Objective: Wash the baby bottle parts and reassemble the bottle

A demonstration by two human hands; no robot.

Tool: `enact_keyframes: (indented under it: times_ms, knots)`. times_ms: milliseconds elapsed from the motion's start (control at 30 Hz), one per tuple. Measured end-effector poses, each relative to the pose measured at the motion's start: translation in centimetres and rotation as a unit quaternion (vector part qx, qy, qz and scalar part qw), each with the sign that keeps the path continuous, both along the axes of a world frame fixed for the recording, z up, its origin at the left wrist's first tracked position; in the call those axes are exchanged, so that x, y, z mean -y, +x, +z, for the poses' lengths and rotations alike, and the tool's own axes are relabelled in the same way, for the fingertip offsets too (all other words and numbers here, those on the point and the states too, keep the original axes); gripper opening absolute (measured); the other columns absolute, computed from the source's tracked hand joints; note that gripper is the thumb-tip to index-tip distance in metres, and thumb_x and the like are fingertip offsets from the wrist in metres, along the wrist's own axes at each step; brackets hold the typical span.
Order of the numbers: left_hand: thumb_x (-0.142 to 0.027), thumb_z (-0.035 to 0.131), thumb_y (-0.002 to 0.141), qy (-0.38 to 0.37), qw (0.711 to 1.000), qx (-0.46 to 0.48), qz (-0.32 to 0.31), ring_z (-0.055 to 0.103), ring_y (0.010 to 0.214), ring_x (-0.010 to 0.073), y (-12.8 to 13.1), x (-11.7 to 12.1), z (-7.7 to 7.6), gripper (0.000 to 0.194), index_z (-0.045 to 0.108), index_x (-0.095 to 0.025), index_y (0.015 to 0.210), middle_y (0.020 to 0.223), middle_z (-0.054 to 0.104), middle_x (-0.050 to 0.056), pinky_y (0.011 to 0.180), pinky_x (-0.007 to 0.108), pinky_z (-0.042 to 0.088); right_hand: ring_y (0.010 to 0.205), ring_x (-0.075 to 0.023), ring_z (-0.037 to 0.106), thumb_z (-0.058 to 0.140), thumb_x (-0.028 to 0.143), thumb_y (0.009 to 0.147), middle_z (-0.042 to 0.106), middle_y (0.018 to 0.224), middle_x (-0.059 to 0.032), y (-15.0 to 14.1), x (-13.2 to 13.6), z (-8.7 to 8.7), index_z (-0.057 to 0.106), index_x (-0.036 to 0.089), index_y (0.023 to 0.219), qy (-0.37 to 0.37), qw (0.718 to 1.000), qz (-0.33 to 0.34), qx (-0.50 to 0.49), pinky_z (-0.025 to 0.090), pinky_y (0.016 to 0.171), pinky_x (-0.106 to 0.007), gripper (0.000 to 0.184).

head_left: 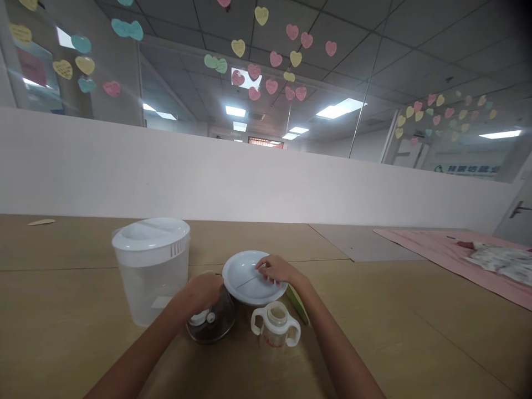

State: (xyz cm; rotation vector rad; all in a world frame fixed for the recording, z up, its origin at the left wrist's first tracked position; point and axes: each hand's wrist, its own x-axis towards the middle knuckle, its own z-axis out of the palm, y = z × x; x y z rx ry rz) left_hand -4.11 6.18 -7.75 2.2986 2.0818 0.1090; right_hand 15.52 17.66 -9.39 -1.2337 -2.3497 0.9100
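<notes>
My right hand (277,270) is over the right side of a round white dish (243,266), its fingers loosely bent and apart. A thin line crosses the dish floor; I cannot tell what it is. My left hand (206,292) is closed at the upper edge of a see-through, dark-looking glass pot (218,321) with a small white knob; its fingertips are hidden. In front of the dish stands a lidless clear baby bottle (274,335) with two white handles. A long green object (298,306) lies beside the dish, partly behind my right arm.
A tall translucent pitcher (137,288) with a white lid stands left of my left hand. A flat pale piece (41,222) lies at the far left of the wooden table (394,332). Pink cloth (432,249) with patterned fabric covers the right end, and a white wall (249,183) runs behind.
</notes>
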Motion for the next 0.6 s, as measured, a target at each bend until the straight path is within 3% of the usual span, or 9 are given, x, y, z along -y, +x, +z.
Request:
enact_keyframes:
  times_ms: [167,333,600]
  knots:
    - [-0.008,0.049,0.067,-0.031,0.998,-0.053,0.024,0.063,0.08,0.0252,0.7,0.1,-1.7,0.019,0.066,-0.014,0.073,0.083,0.068,0.013,0.062,0.028,0.046,0.033,-0.0097,0.051,0.052,0.012,0.068,0.056,0.044,0.0013,-2.7,-1.8,-1.9,0.063,0.012,0.071,-0.066,0.996,0.024,0.046,0.041,0.036,-0.018,0.012]
    - [0.0,0.043,0.07,-0.015,0.996,-0.079,0.034,0.062,0.086,0.0256,1.6,-0.2,-2.0,0.029,0.067,-0.011,0.082,0.088,0.067,0.016,0.069,0.031,0.047,0.031,-0.0102,0.049,0.052,0.009,0.064,0.052,0.037,0.0011,-3.1,-2.5,-3.0,0.057,0.012,0.054,-0.052,0.997,0.019,0.056,0.041,0.035,-0.019,0.011]
    - [-0.001,0.042,0.071,0.026,0.99,-0.118,0.068,0.063,0.078,0.0259,1.8,-0.5,0.7,0.026,0.065,-0.012,0.079,0.082,0.067,0.014,0.066,0.034,0.046,0.047,-0.0082,0.057,0.045,0.003,0.064,0.066,0.065,-0.0032,-1.5,-2.5,1.0,0.063,0.012,0.072,0.047,0.998,0.006,-0.039,0.041,0.043,-0.015,0.022]
